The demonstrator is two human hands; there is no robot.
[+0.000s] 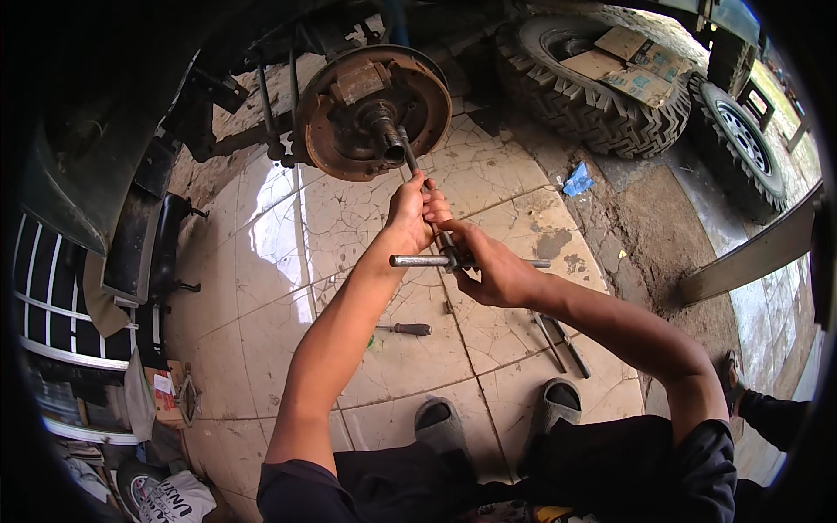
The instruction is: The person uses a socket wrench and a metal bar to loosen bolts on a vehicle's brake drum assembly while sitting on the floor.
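My left hand point(413, 211) is closed around the shaft of a T-handle socket wrench point(471, 261), its long extension pointing away from me. The far end of the shaft reaches the rusty brake drum backing plate point(327, 144), beside the greasy hub spindle point(382, 126). Whether the socket sits on a bolt there is too small to tell. My right hand point(499, 263) wraps the wrench's head, where the crossbar passes through. The bar sticks out to both sides of that hand.
On the cracked tile floor point(261, 349) lie a screwdriver point(410, 329) and a plier-like tool point(562, 344). A large tyre point(602, 122) with cardboard point(628, 65) on it lies at far right, near a wheel point(741, 139). Another person's foot point(732, 379) shows at right.
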